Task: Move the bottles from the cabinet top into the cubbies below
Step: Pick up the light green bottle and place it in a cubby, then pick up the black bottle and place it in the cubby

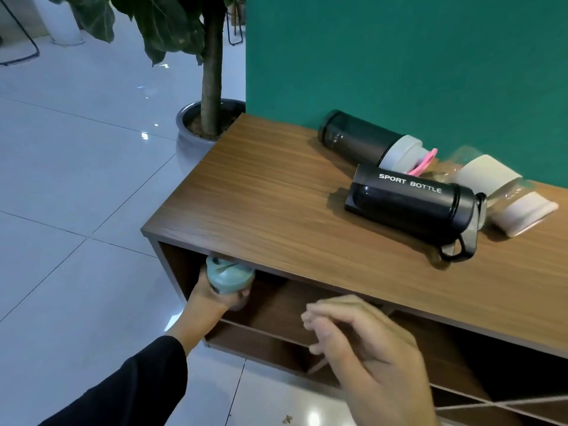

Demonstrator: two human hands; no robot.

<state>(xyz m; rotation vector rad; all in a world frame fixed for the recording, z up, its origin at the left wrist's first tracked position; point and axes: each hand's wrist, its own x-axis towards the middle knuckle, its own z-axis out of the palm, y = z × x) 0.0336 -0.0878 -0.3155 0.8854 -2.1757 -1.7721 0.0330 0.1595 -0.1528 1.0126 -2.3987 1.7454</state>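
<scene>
My left hand [212, 298] grips a bottle with a pale green lid [229, 276], held upright at the mouth of the top left cubby [276, 302] of the wooden cabinet [261, 192]. My right hand [362, 342] hovers open in front of the cubbies, holding nothing. On the cabinet top lie three bottles: a black one marked SPORT BOTTLE [412, 204], a dark smoky one with a grey lid and pink loop [368, 142], and a clear one with a beige sleeve [498, 186].
A green wall [399, 56] rises behind the cabinet. A potted tree in a grey pot [196, 124] stands by the cabinet's far left corner. Glossy white floor tiles [76, 210] spread to the left. Lower cubbies [264, 342] sit under the top row.
</scene>
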